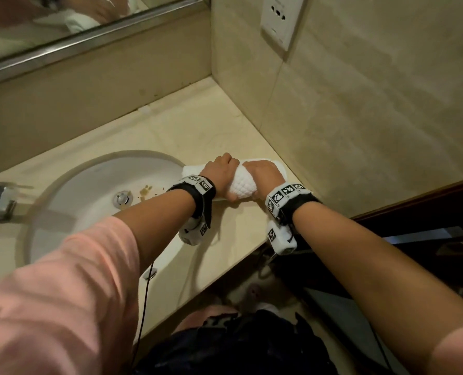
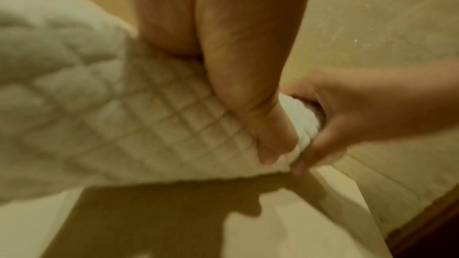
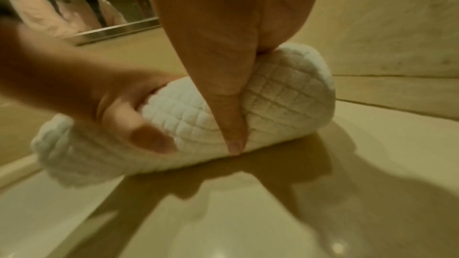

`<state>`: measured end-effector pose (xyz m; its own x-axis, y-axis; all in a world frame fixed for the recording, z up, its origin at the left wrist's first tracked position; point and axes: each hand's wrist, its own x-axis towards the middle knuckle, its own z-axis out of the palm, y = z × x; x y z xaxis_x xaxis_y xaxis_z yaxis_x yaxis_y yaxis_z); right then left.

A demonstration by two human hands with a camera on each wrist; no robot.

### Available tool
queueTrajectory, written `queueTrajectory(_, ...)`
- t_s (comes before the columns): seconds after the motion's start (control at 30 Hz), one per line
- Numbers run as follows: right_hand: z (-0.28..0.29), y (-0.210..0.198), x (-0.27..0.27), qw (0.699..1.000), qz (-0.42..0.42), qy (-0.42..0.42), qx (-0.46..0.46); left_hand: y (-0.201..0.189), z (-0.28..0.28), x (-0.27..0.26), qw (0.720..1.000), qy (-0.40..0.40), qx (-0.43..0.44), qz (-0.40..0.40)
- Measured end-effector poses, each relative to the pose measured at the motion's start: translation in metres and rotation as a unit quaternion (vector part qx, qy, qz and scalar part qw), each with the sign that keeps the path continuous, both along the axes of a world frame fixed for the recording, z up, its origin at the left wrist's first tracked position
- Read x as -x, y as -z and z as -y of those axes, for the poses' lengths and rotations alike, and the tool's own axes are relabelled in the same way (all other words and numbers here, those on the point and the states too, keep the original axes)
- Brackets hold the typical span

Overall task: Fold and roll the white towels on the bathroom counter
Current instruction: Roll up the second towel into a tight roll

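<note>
Under both hands (image 1: 241, 175), towel (image 1: 242, 186) (ends hidden)

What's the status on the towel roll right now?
Left hand and right hand both grip the towel. Towel rolled, lying on the counter beside the sink. Nothing in the way.

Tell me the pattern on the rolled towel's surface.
White rolled towel: a quilted grid of small squares, clearest in the right wrist view.
</note>
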<state>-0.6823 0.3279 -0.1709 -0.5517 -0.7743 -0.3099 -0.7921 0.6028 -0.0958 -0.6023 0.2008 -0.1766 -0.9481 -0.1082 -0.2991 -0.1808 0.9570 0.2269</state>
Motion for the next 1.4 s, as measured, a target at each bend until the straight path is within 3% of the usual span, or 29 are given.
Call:
queueTrajectory(0.2, 0.019, -0.015, 0.019, 0.992, 0.03, -0.011, -0.118, 0.005, -0.012, -0.017, 0.99, 0.034, 0.114, -0.071)
queueTrajectory(0.37, 0.025, -0.022, 0.036, 0.987, 0.11, 0.022, -0.111, 0.005, -0.01, -0.016, 0.987, 0.001, 0.15, -0.055)
queueTrajectory(0.47, 0.023, -0.02, 0.034, 0.986, 0.129, 0.046, -0.09, 0.008, -0.003, -0.006, 0.992, 0.009, 0.128, -0.023)
queueTrajectory(0.57, 0.015, -0.011, 0.024, 0.997, 0.045, 0.032, -0.054, 0.005, 0.008, 0.004, 0.996, 0.019, 0.089, -0.01)
queueTrajectory(0.67, 0.0, -0.003, 0.011, 0.998, 0.012, 0.051, 0.034, 0.001, 0.02, 0.012, 0.999, 0.021, 0.046, -0.003)
queueTrajectory(0.83, -0.007, 0.015, -0.001, 0.984, 0.034, 0.115, 0.131, 0.002, 0.034, 0.02, 1.0, 0.03, -0.004, 0.009)
queueTrajectory(1.03, 0.004, 0.015, 0.008, 0.985, 0.003, 0.13, 0.112, 0.004, 0.039, 0.015, 0.998, 0.024, -0.053, -0.026)
queueTrajectory(1.17, 0.013, 0.014, 0.015, 0.988, -0.026, 0.134, 0.078, -0.002, 0.048, 0.005, 0.99, 0.024, -0.092, -0.1)
queueTrajectory(1.3, 0.015, 0.02, 0.017, 0.98, 0.03, 0.17, 0.096, 0.005, 0.054, -0.014, 0.984, 0.01, -0.024, -0.176)
queueTrajectory(1.4, 0.011, 0.022, 0.021, 0.951, 0.121, 0.231, 0.165, 0.013, 0.063, -0.026, 0.976, -0.101, -0.045, -0.186)
